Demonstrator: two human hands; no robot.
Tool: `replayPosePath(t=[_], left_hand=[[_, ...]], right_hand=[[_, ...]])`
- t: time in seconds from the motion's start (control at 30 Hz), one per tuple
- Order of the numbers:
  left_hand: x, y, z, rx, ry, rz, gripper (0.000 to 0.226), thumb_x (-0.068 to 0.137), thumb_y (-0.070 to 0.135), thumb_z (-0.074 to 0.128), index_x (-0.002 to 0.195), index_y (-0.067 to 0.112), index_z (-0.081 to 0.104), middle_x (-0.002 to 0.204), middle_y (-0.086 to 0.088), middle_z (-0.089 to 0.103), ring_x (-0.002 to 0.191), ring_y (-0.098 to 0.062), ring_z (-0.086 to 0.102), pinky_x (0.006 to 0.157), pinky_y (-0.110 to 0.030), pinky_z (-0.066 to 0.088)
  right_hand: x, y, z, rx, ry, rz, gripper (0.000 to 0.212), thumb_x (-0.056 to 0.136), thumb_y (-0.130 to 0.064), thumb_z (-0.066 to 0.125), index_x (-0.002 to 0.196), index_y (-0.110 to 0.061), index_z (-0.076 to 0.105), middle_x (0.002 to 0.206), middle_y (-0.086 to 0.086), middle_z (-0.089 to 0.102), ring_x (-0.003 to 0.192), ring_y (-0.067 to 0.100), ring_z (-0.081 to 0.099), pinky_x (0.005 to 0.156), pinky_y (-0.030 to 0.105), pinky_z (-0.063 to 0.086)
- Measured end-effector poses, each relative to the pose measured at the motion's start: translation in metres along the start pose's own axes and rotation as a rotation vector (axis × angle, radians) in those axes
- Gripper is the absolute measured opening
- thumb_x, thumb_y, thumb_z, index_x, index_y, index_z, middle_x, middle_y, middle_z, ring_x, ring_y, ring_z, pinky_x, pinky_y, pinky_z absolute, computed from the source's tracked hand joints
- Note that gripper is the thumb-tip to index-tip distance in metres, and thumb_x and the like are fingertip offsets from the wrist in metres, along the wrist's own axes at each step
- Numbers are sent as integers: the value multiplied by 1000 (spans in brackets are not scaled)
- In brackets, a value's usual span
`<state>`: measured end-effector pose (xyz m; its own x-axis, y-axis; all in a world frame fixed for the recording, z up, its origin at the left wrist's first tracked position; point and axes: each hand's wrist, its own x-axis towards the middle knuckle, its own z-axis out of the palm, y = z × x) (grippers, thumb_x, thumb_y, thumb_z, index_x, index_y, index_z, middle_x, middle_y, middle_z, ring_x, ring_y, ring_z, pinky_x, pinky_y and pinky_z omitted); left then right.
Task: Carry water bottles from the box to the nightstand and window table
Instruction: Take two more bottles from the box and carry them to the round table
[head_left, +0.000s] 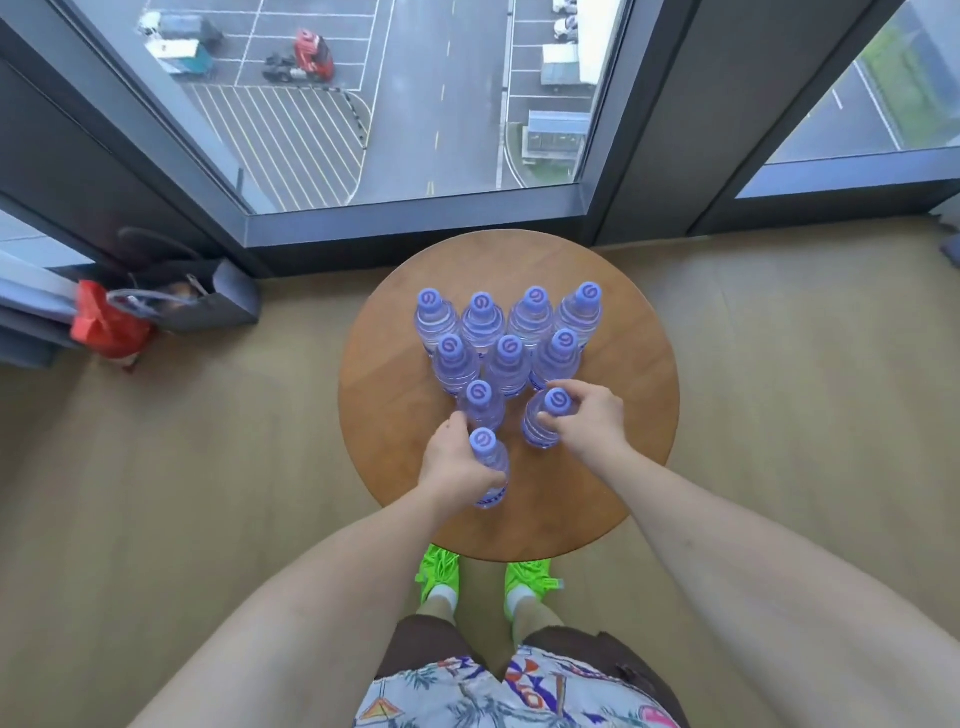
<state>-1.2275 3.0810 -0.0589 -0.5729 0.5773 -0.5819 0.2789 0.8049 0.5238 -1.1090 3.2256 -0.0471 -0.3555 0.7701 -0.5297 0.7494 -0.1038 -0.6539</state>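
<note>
Forearms fill the bottom of the head view, reaching out over green shoes (439, 571) and a patterned shirt hem toward the round wooden tabletop (623, 405) by the window (415, 104). Count on the tabletop: ten bottles, all upright, blue caps up. Back row (511, 312) has four, packed touching; middle row (506, 358) has three, just in front; a single bottle (482, 405) stands in front of those. Left hand (457, 467) is wrapped round the body of the near bottle (488, 467), which sits closest to the table edge. Right hand (592, 421) pinches the cap and neck of the right bottle (545, 421), thumb and fingers curled on it. I judge both bottles to be resting on the wood or just about to, though I cannot tell whether either base is fully down. Layout reads as a triangle being filled out, so I take the step in hand as setting down this pair. Progress: window-table share looks well advanced, possibly complete with these two. Box not in view; nightstand not in view, so I cannot say how many bottles remain or whether the nightstand has been served. Dark bag (208, 301) and red bag (104, 322) sit on the floor at left, well apart from the table.
</note>
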Motion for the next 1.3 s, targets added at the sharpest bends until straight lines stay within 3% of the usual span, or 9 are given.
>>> replayPosePath(t=[0.13, 0.27, 0.57, 0.73, 0.83, 0.93, 1.07, 1.2, 1.3], left_hand=[[2, -2, 4, -43, 1, 3, 55, 58, 25, 88, 97, 14, 51, 100, -3, 61, 90, -24, 60, 74, -31, 49], [-1, -5, 9, -69, 24, 23, 51, 62, 24, 85, 99, 15, 51, 102, -4, 60, 92, -24, 59, 76, -31, 48], [-2, -8, 15, -91, 16, 16, 60, 59, 26, 90, 101, 19, 47, 106, -1, 55, 94, -20, 55, 76, -26, 40], [-5, -11, 19, -124, 51, 28, 66, 57, 32, 94, 102, 21, 47, 106, 0, 57, 95, -19, 55, 77, -27, 40], [-6, -13, 22, -127, 52, 27, 70, 55, 34, 97, 106, 20, 51, 109, -1, 61, 101, -21, 59, 84, -31, 47], [-8, -16, 24, -123, 37, 8, 77, 54, 39, 98, 115, 19, 56, 111, 1, 65, 103, -20, 62, 88, -31, 50], [-12, -17, 23, -166, 2, -1, 65, 63, 36, 91, 117, 23, 58, 105, 2, 71, 98, -21, 67, 78, -28, 49], [-14, -17, 23, -173, 29, 22, 57, 68, 27, 86, 118, 23, 60, 106, 1, 72, 100, -22, 66, 80, -30, 49], [-11, -18, 19, -132, -17, 58, 67, 58, 32, 89, 119, 22, 62, 108, 4, 71, 102, -20, 66, 84, -33, 51]], right_hand=[[7, -8, 4, 13, 26, -24, 44, 76, -9, 87, 118, -18, 76, 101, 1, 73, 101, 18, 68, 87, 20, 45], [11, -13, 10, -54, 59, -72, 42, 77, -11, 87, 115, -22, 76, 114, 8, 58, 104, 20, 61, 89, 16, 38], [6, -14, 13, -4, 39, -100, 42, 76, -3, 84, 115, -16, 76, 113, 5, 52, 110, 25, 62, 97, 21, 43], [-3, -7, 8, -85, 36, -58, 80, 71, -21, 90, 140, -20, 51, 126, 7, 48, 112, 17, 50, 98, 20, 36], [-25, 8, 17, -144, 203, -30, 58, 74, -31, 86, 118, -13, 53, 120, 11, 53, 114, 28, 52, 100, 35, 39], [-45, 21, 30, -99, 102, -104, 30, 81, -34, 81, 94, -16, 61, 95, 4, 60, 88, 20, 57, 83, 36, 46], [-54, 16, 41, -71, -128, -188, 40, 73, -41, 88, 108, -28, 73, 89, -5, 58, 75, 2, 53, 76, 22, 45], [-53, 7, 46, -164, -154, -222, 40, 73, -32, 86, 111, -25, 76, 100, 0, 72, 95, 19, 65, 90, 36, 51], [-53, 5, 45, -199, -124, -253, 29, 74, -27, 82, 102, -21, 77, 96, 2, 76, 94, 24, 67, 87, 38, 53]])
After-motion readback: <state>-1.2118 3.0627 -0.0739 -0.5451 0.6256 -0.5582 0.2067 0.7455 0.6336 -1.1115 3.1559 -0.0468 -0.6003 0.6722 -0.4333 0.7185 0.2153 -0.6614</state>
